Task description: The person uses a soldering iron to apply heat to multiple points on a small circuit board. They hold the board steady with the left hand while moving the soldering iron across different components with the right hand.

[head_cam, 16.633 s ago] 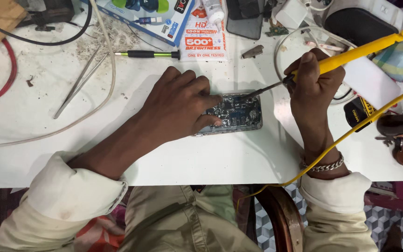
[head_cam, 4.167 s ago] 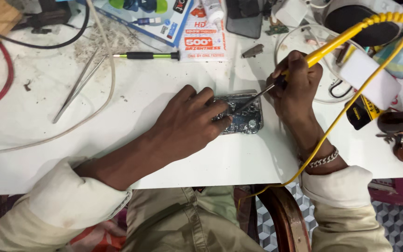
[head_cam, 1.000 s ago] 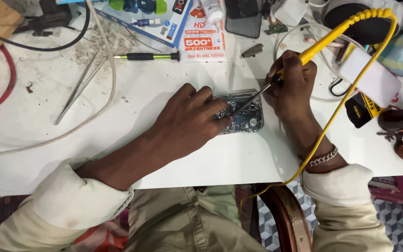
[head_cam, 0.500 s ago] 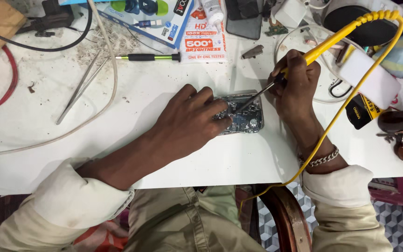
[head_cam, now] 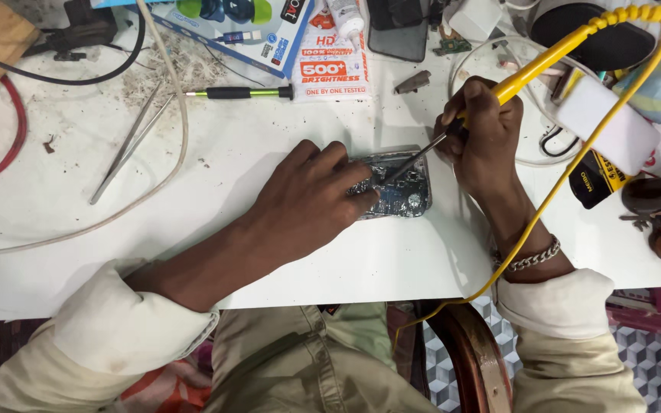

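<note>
The left hand (head_cam: 311, 199) pins an opened phone circuit board (head_cam: 399, 191) to the white tabletop (head_cam: 231, 153), steadying it while the right hand (head_cam: 483, 138) grips a yellow-handled soldering iron (head_cam: 529, 73).

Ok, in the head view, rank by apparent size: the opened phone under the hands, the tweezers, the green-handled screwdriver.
1. Tweezers, the longest of the three.
2. Opened phone, partly covered by the left hand, so its place is unsure.
3. Green-handled screwdriver, similar to the phone in length but much thinner.
</note>
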